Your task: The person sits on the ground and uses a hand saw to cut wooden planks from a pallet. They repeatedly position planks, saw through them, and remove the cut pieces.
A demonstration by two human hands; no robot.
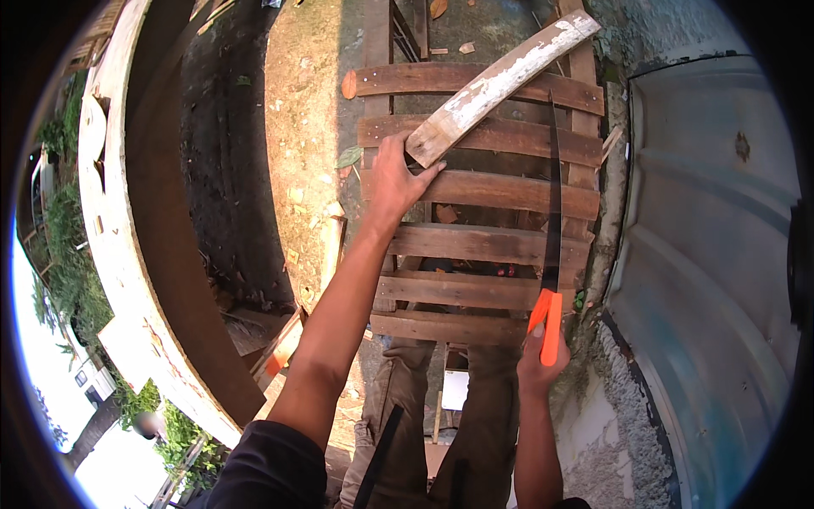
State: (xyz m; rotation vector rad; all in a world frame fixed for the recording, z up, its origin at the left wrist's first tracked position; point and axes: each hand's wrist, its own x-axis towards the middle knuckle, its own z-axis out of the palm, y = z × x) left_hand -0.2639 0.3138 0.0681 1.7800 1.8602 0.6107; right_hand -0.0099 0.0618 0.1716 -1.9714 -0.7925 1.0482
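My left hand (398, 174) grips the near end of a wooden board (500, 85) with flaking white paint. The board lies slantwise across a slatted wooden bench (483, 242), its far end pointing to the upper right. In my right hand (541, 365) is a hand saw (553, 212), held by its orange handle. The dark blade points away from me over the slats, its tip close to the board's right-hand edge; whether it touches the wood I cannot tell.
A ribbed metal sheet (712, 237) stands along the right, beside a rough wall base (615, 407). On the left rises a large curved-looking wooden panel (127, 212). Wood scraps and dry leaves lie on the concrete ground (301, 127). My legs (407, 399) are close to the bench's near end.
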